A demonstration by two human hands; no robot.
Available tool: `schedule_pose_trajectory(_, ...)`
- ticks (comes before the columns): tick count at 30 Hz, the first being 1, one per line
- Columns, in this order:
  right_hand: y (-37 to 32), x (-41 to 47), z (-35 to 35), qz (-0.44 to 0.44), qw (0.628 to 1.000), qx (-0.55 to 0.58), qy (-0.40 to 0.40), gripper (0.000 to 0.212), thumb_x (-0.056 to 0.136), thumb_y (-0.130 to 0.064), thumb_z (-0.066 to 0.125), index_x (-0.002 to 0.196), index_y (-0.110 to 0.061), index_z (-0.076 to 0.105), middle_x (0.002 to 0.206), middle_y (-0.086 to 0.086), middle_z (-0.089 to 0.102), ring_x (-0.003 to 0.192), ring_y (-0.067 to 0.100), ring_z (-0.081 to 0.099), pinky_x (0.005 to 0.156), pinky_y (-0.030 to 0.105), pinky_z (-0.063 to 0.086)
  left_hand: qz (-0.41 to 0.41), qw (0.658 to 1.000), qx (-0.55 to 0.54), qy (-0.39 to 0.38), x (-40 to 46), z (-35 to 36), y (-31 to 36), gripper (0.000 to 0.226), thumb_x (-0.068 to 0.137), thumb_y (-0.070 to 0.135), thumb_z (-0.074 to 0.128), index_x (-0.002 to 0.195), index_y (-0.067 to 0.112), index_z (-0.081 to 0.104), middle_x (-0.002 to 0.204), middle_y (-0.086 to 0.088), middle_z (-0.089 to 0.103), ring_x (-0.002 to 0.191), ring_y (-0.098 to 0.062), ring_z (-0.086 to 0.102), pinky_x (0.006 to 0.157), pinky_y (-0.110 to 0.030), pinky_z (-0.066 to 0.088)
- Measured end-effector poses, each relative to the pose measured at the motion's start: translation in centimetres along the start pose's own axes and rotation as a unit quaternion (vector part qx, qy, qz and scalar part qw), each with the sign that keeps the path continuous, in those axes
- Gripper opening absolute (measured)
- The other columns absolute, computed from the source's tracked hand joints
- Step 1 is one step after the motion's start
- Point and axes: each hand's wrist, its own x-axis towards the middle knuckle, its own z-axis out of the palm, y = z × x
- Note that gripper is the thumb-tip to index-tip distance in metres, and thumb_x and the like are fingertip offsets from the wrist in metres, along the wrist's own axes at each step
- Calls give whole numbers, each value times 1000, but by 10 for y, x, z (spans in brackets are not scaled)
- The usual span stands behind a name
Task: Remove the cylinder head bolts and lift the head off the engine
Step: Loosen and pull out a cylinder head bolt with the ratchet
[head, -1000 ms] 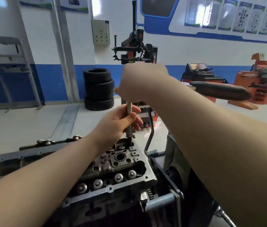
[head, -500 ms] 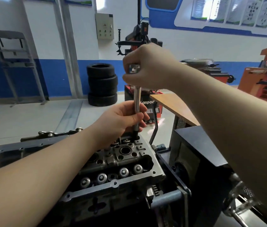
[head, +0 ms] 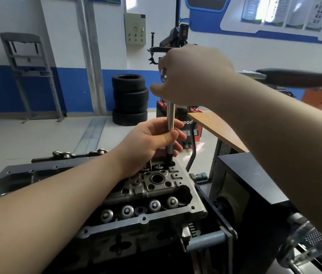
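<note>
Grey cast metal is filling the lower middle of the view: one cylinder head is sitting on the engine, with four round valve caps lying in a row in its near recess and one round bore opening in its top face. One long chrome extension bar is standing upright, its dark lower end sitting in a hole at the far right corner of the head; the bolt itself is hidden. Two hands are working it. The left hand is curling its fingers and thumb around the lower part of the bar, just above the head. The right hand is closing over the top of the bar, where the ratchet wrench joins it, and the wrench's dark handle is sticking out to the right, blurred. Both grips are therefore wrapped tight on the tool, directly above the head's far corner. Behind, three tyres are standing stacked on the floor against the blue-banded wall, and one wooden bench is showing to the right.
</note>
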Motion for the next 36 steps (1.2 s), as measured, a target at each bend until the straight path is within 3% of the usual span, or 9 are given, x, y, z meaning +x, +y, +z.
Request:
schedule_pose_trajectory(6, 15, 0, -5, -35, 970, 226, -84, 22, 90, -48, 63, 79, -29, 67, 81, -1, 65, 78, 20, 60, 73, 44, 54, -29, 1000, -7, -9, 2, -2, -3, 23, 108, 6, 55, 126, 4, 70, 113, -16, 77, 99, -31, 75, 97, -52, 62)
schedule_pose_trajectory(13, -5, 7, -1, 83, 993, -61, -60, 25, 85, -37, 58, 72, -19, 49, 73, 3, 55, 64, 26, 55, 62, 35, 46, 0, 1000, 18, 1, 1, -2, -3, 18, 103, 6, 63, 119, 5, 72, 107, -14, 78, 102, -38, 76, 92, -46, 64)
schedule_pose_trajectory(16, -13, 6, -3, 39, 996, -78, -14, 47, 91, -60, 53, 66, -20, 45, 67, 2, 52, 56, 23, 50, 52, 30, 36, 1, 1000, -1, -3, -2, -4, -3, 22, 105, 6, 61, 125, 3, 69, 110, -17, 76, 106, -42, 74, 93, -48, 64)
schedule_pose_trajectory(19, -3, 6, -6, 4, 997, 30, -64, 67, 88, -81, 40, 69, -20, 57, 62, -2, 56, 56, 19, 53, 54, 29, 36, -24, 999, 8, -24, -2, -1, -1, 28, 110, 12, 53, 136, 15, 64, 115, -14, 77, 107, -36, 75, 94, -46, 64)
schedule_pose_trajectory(22, 13, 2, -3, -26, 964, 249, -86, 54, 91, -72, 46, 64, -27, 59, 56, -11, 51, 54, 11, 46, 57, 31, 36, -46, 998, 7, -44, -1, 4, -1, 28, 112, 20, 50, 136, 18, 65, 116, -15, 78, 105, -34, 76, 95, -46, 63)
schedule_pose_trajectory(25, 17, -1, 4, 3, 944, 318, -82, 48, 98, -57, 52, 61, -25, 53, 57, -10, 44, 57, 12, 41, 61, 35, 35, -44, 998, 5, -36, 1, 4, -3, 24, 112, 22, 51, 127, 13, 67, 114, -17, 77, 100, -33, 76, 96, -49, 63)
schedule_pose_trajectory(28, 11, 9, 4, 61, 975, 194, -84, 43, 94, -48, 48, 66, -15, 52, 64, 0, 53, 63, 23, 52, 62, 38, 45, -34, 999, 21, -21, 3, 2, -5, 20, 111, 20, 55, 118, 8, 68, 111, -21, 73, 95, -34, 75, 96, -54, 62)
schedule_pose_trajectory(32, -8, 10, 0, 90, 993, -51, -47, 28, 88, -40, 51, 69, -19, 49, 72, 3, 53, 60, 25, 50, 53, 29, 32, -18, 999, 20, -19, 2, 0, -7, 17, 110, 17, 56, 116, 4, 66, 103, -15, 71, 91, -33, 74, 94, -54, 63)
schedule_pose_trajectory(36, -8, 5, 1, 3, 1000, -24, 11, 46, 83, -64, 45, 67, -22, 53, 64, -2, 52, 56, 21, 51, 52, 26, 33, -12, 999, 8, -31, -1, -3, -6, 19, 111, 16, 53, 121, 4, 63, 111, -16, 75, 100, -39, 75, 95, -51, 63)
